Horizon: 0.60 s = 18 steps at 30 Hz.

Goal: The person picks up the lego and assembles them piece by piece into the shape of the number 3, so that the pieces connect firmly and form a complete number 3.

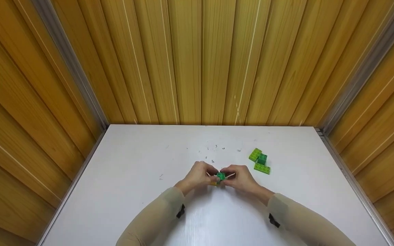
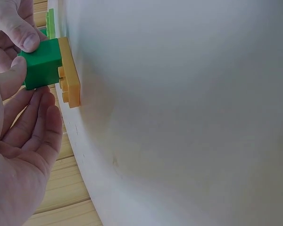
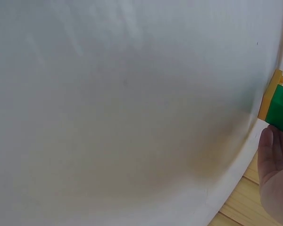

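Note:
A dark green brick (image 1: pixel 221 175) sits at one end of a flat yellow-orange building plate (image 2: pixel 70 73), whose remaining studs show beside it in the left wrist view. My left hand (image 1: pixel 198 175) pinches the brick from the left, thumb on the near side and fingers on the far side. From the right, my right hand (image 1: pixel 240 178) holds the same brick between thumb and fingers. In the right wrist view the green brick (image 3: pixel 280 110) stands on the orange plate (image 3: pixel 270 96), partly cut off by the frame's edge. The plate lies close over the white table.
To the right of my hands, two lime green plates (image 1: pixel 255 154) (image 1: pixel 262 168) and a dark green brick (image 1: pixel 262 159) lie close together on the white table (image 1: pixel 132 164). Small dark marks dot the tabletop beyond my hands. Yellow wood-patterned walls (image 1: pixel 183 61) enclose the table's back and sides.

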Tool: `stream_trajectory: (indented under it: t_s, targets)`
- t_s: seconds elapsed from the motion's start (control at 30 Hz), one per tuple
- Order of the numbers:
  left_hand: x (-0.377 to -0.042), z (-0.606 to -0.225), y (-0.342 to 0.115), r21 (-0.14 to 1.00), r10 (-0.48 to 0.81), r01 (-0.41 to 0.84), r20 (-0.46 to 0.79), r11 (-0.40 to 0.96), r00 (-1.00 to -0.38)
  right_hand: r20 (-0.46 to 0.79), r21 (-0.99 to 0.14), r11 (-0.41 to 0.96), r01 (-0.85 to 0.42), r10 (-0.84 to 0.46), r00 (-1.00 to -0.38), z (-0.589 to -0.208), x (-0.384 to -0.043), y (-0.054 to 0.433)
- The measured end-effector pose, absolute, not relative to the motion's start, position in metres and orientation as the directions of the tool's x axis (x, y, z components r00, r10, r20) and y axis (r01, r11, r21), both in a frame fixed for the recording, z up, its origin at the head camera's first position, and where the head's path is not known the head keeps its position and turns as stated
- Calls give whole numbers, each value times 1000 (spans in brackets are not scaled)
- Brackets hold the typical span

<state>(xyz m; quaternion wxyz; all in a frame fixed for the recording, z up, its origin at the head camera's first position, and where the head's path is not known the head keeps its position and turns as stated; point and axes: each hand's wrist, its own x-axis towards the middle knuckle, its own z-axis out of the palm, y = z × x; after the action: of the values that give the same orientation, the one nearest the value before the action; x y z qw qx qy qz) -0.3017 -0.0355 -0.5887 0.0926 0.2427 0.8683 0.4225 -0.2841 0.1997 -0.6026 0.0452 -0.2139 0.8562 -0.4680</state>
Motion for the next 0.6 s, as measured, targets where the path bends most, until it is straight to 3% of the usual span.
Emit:
stream_trajectory:
  t_s: [0.6]
  targets:
    - [-302,-589,-36,786,492,320,23,529,-871,141,-835,448,-319,-386,-912,-604,-280,200]
